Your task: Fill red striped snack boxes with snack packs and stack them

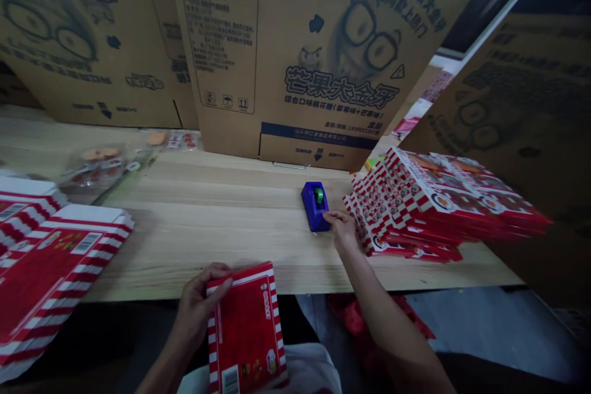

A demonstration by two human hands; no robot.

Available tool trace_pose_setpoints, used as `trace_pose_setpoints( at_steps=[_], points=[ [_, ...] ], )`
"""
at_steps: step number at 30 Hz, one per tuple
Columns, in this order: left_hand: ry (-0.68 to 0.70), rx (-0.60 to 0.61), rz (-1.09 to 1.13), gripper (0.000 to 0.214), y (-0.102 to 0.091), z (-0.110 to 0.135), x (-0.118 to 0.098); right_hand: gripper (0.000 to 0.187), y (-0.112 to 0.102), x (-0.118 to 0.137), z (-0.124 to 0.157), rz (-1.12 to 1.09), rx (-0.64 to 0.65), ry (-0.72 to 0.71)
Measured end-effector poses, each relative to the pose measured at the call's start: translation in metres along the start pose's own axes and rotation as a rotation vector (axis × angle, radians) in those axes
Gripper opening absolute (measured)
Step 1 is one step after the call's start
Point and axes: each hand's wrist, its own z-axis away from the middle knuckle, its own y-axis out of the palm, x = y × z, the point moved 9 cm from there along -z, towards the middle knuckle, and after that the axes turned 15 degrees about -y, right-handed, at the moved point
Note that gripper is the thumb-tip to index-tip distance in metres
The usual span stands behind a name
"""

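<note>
My left hand (203, 298) grips the upper left edge of a flat red carton (244, 326) with red-and-white striped sides, held in front of the table edge over my lap. On the wooden table sits a blue tape dispenser (314, 212) carrying a small green roll (319, 196). At its near right end, the thumb and forefinger of my right hand (342, 226) are pinched together. Whatever lies between those fingertips is too small to make out. Just right of that hand stands a pile of red-and-white checked boxes (415, 203), partly blurred.
More striped red cartons (55, 265) lie at the left. Behind them are clear plastic packets (99, 163) holding small items. Tall printed cardboard boxes (277, 43) wall off the table's back, and another carton (521, 135) stands at the right. Red material (364, 326) lies below the table edge.
</note>
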Motion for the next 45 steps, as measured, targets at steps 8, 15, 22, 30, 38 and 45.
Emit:
trace_pose_setpoints(
  at_steps=[8, 15, 22, 30, 38, 45],
  points=[
    [-0.106, -0.013, 0.068, 0.025, 0.003, 0.002, -0.001, 0.031, -0.012, -0.001, 0.026, -0.185, -0.191, 0.083],
    [-0.141, 0.050, 0.091, 0.023, 0.012, -0.001, 0.001, 0.037, -0.013, -0.012, 0.054, -0.172, -0.190, 0.017],
    [-0.068, 0.076, 0.071, 0.021, 0.022, -0.001, -0.007, 0.033, -0.007, 0.001, 0.064, -0.176, -0.030, 0.027],
    [-0.085, 0.165, 0.100, 0.022, 0.042, 0.001, -0.013, 0.025, 0.157, 0.150, 0.128, -0.257, 1.522, -0.303],
    [-0.092, 0.181, 0.120, 0.025, 0.044, 0.003, -0.014, 0.022, 0.201, 0.163, 0.147, 0.380, 1.703, -0.767],
    [0.067, 0.219, -0.005, 0.019, 0.047, 0.018, -0.033, 0.042, 0.193, 0.117, 0.165, -0.052, 1.964, 0.028]
  ],
)
